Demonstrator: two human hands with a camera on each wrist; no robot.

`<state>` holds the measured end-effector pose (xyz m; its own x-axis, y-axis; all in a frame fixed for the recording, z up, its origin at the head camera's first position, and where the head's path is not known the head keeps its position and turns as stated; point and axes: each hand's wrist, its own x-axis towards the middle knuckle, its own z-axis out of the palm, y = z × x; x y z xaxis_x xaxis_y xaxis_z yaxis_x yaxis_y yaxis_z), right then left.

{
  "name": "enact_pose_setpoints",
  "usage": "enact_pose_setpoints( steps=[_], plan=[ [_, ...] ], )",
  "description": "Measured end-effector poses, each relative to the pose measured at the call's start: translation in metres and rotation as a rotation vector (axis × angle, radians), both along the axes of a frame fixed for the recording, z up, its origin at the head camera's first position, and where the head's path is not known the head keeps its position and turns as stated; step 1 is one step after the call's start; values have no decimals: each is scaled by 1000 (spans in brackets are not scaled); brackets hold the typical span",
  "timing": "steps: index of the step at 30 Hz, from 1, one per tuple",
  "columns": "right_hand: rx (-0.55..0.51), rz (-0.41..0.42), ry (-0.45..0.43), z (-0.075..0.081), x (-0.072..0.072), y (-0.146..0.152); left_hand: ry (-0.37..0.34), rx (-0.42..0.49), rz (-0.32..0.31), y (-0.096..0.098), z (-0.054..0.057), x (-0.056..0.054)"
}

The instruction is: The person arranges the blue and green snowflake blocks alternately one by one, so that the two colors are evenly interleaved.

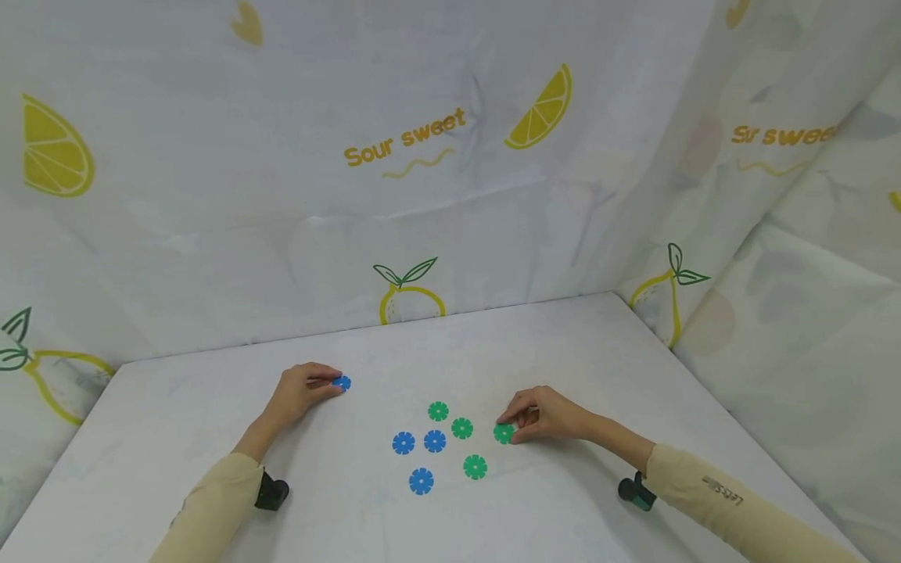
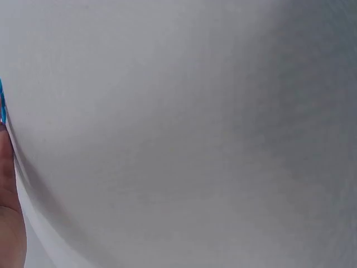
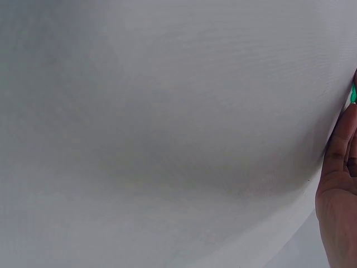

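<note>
My left hand (image 1: 301, 395) pinches a blue notched disc (image 1: 342, 383) between thumb and fingers, over the left part of the white table. To the right, my right hand (image 1: 549, 414) pinches a green notched disc (image 1: 503, 433) by its edge, close to the tabletop. Only a sliver of the blue disc (image 2: 3, 103) shows at the left edge of the left wrist view, beside the thumb. In the right wrist view, a bit of the green disc (image 3: 353, 94) appears at the fingertips, most of it out of frame.
Between the hands lie three blue discs, one nearest the front (image 1: 421, 481), and three green discs, one at the back (image 1: 438, 411). A white cloth wall with lemon prints (image 1: 310, 258) rises behind the table (image 1: 366, 532); another stands at right.
</note>
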<state>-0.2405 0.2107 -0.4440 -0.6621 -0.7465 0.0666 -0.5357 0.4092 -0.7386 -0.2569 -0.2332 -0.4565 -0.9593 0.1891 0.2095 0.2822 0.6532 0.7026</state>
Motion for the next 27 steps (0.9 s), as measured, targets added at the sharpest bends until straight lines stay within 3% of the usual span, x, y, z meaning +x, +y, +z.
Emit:
enact_pose_setpoints(
  steps=[8,12,27],
  plan=[
    [8,10,19,3,0,-1,-15,-94,46,2,5,-2],
    [17,4,26,4,1,0,-30,-112,33,4,8,-5],
    [9,-3,6,5,1,-3,-39,-66,59,4,3,-2]
  ],
)
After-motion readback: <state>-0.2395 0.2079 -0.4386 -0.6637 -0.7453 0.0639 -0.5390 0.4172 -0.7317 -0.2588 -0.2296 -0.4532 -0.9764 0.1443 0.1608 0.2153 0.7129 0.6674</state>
